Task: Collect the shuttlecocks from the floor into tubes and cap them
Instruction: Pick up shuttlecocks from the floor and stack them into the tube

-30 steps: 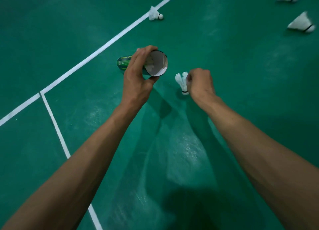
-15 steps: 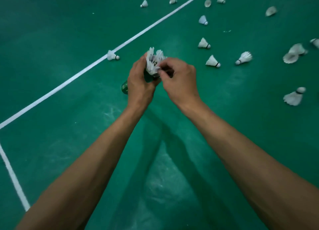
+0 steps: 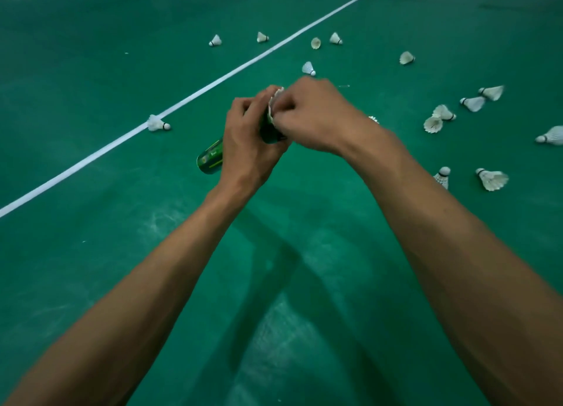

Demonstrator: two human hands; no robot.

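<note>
Left hand [image 3: 246,143]: wrapped round green tube [image 3: 210,159]
Right hand [image 3: 310,116]: pinching shuttlecock [image 3: 275,101] at tube mouth
Floor [image 3: 91,268]: open near side; white line [image 3: 213,82] crossing left
Loose shuttlecocks: fifteen; nearest [image 3: 157,123] on the line

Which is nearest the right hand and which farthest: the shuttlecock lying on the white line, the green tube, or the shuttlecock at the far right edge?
From the right hand:
1. Green tube, just left, its mouth at the fingers.
2. Shuttlecock on the white line, farther left.
3. Shuttlecock at the right edge.
</note>
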